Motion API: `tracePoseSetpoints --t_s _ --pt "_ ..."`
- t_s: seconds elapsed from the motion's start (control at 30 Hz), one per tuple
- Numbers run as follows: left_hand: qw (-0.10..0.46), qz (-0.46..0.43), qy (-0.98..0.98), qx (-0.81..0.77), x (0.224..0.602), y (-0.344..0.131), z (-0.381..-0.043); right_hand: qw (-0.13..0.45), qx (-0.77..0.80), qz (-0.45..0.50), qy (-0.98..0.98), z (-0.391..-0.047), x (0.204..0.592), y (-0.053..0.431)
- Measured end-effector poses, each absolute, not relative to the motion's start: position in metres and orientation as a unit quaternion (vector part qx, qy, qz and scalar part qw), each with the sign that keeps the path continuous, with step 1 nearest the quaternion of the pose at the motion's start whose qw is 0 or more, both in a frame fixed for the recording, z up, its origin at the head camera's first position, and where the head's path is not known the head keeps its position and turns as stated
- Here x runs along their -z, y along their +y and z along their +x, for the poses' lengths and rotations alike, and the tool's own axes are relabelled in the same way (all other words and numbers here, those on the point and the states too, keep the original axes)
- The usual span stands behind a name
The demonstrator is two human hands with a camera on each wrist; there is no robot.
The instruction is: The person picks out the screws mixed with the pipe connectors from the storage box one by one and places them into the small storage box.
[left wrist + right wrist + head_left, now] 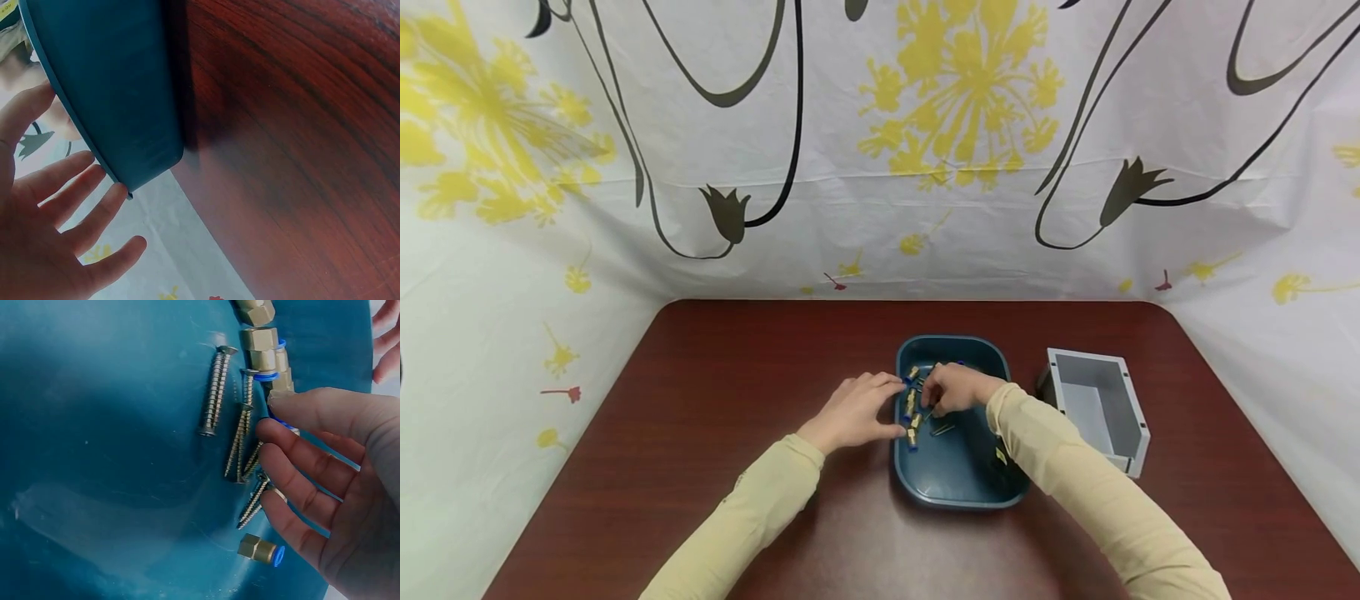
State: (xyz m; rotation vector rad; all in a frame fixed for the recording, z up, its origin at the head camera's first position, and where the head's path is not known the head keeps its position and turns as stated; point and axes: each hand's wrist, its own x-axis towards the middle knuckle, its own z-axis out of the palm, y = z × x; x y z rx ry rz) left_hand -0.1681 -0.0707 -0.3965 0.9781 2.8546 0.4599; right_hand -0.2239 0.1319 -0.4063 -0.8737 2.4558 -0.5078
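Observation:
A dark blue plastic bin [958,503] holds brass fittings [912,406] with blue collars, along its left side, and several screws [216,390]. My left hand [859,411] is at the bin's left side, its fingers spread; in the left wrist view the fingertips lie along the rim. Inside the bin, my right hand [953,388] reaches down among the fittings and screws. In the right wrist view its thumb and forefinger come close together beside a blue-collared fitting. Whether they pinch anything is hidden. One fitting [259,549] lies apart, below the fingers.
Right of the bin stands a grey open box [1137,400], tilted at an angle on the dark red wooden table [760,358]. A small dark thing with a yellow label [1001,456] sits at the bin's right side, partly behind the right sleeve. Patterned cloth [820,208] hangs behind the table.

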Motion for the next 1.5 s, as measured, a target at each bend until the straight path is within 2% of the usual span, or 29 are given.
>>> tracePoseSetpoints --t_s 0.73,1.5 --pt "0.042 0.318 0.936 -0.144 0.399 -0.07 -0.169 0.224 0.205 -0.295 0.906 -0.225 0.432 0.127" --pt "0.037 0.317 0.935 -0.155 0.4 -0.072 -0.168 0.223 0.245 -0.344 0.879 -0.228 0.433 0.137"
